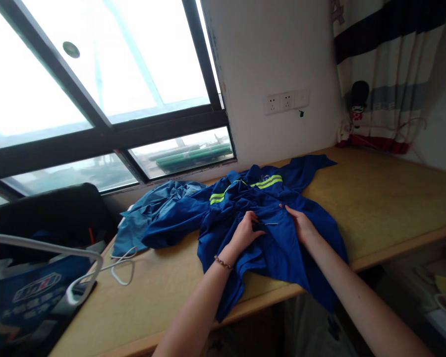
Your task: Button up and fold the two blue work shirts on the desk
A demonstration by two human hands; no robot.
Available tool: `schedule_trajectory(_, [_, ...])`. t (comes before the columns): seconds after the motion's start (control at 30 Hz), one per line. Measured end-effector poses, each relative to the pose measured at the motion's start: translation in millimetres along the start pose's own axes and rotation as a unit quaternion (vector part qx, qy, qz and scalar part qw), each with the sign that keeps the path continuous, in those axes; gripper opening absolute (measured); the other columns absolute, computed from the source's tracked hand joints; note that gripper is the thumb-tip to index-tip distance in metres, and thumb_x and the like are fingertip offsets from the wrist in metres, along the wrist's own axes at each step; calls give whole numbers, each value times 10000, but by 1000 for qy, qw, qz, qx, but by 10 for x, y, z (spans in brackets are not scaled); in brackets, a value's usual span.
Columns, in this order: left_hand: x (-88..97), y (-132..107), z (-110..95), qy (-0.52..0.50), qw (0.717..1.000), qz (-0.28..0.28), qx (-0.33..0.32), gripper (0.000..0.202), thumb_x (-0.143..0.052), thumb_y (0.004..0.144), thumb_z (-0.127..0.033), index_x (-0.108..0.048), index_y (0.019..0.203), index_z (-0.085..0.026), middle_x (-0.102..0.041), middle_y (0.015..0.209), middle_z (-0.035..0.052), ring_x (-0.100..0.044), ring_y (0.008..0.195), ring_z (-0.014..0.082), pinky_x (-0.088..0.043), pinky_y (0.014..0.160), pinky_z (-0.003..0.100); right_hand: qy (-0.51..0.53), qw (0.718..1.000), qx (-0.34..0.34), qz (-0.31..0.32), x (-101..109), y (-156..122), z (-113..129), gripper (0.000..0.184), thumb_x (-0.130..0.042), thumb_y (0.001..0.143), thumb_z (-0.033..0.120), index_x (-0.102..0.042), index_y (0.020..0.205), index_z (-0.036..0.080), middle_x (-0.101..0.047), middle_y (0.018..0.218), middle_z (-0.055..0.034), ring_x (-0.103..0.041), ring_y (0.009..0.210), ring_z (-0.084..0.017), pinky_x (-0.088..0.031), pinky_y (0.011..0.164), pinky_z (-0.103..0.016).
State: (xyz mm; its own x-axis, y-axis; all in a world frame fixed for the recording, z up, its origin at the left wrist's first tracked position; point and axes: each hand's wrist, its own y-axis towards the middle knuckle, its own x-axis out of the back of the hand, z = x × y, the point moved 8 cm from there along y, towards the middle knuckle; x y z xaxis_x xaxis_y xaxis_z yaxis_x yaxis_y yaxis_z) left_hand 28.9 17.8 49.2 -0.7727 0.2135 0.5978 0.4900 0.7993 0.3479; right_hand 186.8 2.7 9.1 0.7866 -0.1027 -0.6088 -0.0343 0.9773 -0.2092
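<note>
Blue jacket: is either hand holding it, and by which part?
The left hand and right hand are on the blue jacket, below its yellow stripes; whether either grip is closed on cloth cannot be told.

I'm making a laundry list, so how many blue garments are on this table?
2: a dark blue garment under the left hand and right hand, and a lighter blue garment left of it, near the window. Others could be hidden beneath.
</note>
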Motion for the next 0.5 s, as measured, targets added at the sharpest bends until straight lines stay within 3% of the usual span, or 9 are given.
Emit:
schedule_trajectory(0.13, [-151,-104,-325,123,981,110,-103,132,-556,740,-245,-562,866,-204,-542,903,55,-500,866,194,-383,802,318,4,998,12,-63,280,99,30,254,-576,675,403,-617,847,220,-679,762,-32,-627,770,-241,-510,633,-378])
schedule_trajectory(0.27, [-256,-176,-524,136,964,169,-155,188,-539,756,-306,-608,897,-200,-566,896,78,-503,850,203,-361,812,319,-12,998,11,-58,348,138,17,316,-563,662,443,-612,868,208,-678,785,-42,-625,804,-254,-513,649,-400])
schedule_trajectory(0.37, [-302,-178,-521,119,968,168,-143,209,-562,739,-318,-611,905,-202,-576,907,76,-506,855,202,-364,803,308,-28,998,15,-59,343,138,19,309,-558,659,452,-616,846,212,-678,756,-38,-628,784,-255,-515,653,-405])
schedule_trajectory(0.5, [-360,-128,-335,56,988,127,-62,191,-637,666,-312,-609,820,-202,-592,788,32,-519,726,165,-391,655,251,-35,998,10,-58,319,137,8,280,-554,667,449,-623,807,216,-674,720,-39,-630,753,-257,-515,651,-410])
